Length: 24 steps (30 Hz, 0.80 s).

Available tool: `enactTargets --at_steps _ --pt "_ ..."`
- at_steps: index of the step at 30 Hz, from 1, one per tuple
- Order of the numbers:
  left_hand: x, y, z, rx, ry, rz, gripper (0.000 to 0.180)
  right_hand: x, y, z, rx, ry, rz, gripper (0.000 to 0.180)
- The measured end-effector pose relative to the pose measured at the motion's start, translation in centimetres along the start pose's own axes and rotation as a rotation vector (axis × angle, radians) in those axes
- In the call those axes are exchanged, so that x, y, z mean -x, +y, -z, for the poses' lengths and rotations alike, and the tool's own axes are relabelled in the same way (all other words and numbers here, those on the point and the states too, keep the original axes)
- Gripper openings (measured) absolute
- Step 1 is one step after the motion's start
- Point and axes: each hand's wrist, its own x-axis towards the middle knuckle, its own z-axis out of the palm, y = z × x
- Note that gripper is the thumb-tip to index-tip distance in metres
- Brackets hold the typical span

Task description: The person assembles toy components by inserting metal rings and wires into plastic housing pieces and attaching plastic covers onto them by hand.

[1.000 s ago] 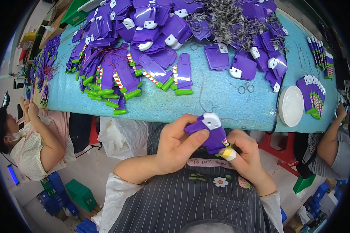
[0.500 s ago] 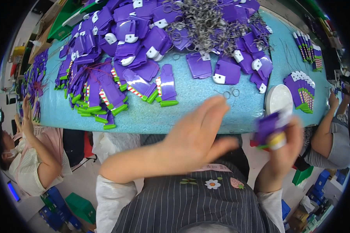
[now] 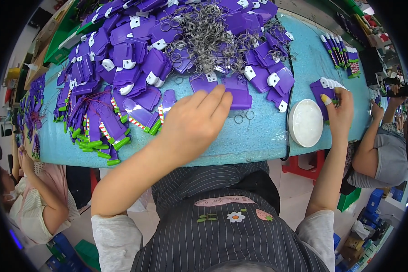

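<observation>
My left hand (image 3: 199, 124) reaches over the table, its fingers stretched out on flat purple plastic pieces (image 3: 240, 90) at the front of a big pile; its thumb is hidden. My right hand (image 3: 341, 111) is closed at a fanned stack of purple pieces with white ends (image 3: 319, 93), pinching its near side. A yellow cover (image 3: 325, 99) sits on one digit of that hand. Just in front of my left fingers lie a few loose metal rings (image 3: 244, 117). Beside my right hand stands a round white dish (image 3: 305, 123).
A heap of metal rings (image 3: 204, 41) lies on the purple pile (image 3: 122, 54). Purple pieces with green ends (image 3: 97, 122) lie at left. More bundles (image 3: 342, 54) are at far right. A black cord (image 3: 289, 90) crosses the blue table (image 3: 181, 152). Other people sit on both sides.
My right hand has moved away from me to the fanned stack; the blurred purple piece it held is no longer separately visible. My left hand has reached forward onto the purple pieces. The view has shifted.
</observation>
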Motion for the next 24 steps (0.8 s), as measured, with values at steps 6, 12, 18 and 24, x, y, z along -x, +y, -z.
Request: enactTargets --at_steps 6,12,18,24 --pt "4.6 4.2 1.6 0.225 0.452 0.058 0.029 5.1 -11.0 2.1 -0.936 -0.077 -0.503 0.055" --pt "7.2 6.2 2.1 0.578 0.295 0.289 0.047 6.7 -21.6 1.4 -1.637 -0.802 -0.445 0.079" --pt "9.2 5.4 3.9 0.965 0.101 0.451 0.052 6.8 -23.8 0.4 -0.887 -0.573 0.252 0.075" --pt "10.8 4.1 2.8 1.06 0.043 0.403 0.054 7.5 -24.2 -0.1 -0.904 -0.57 0.276 0.072"
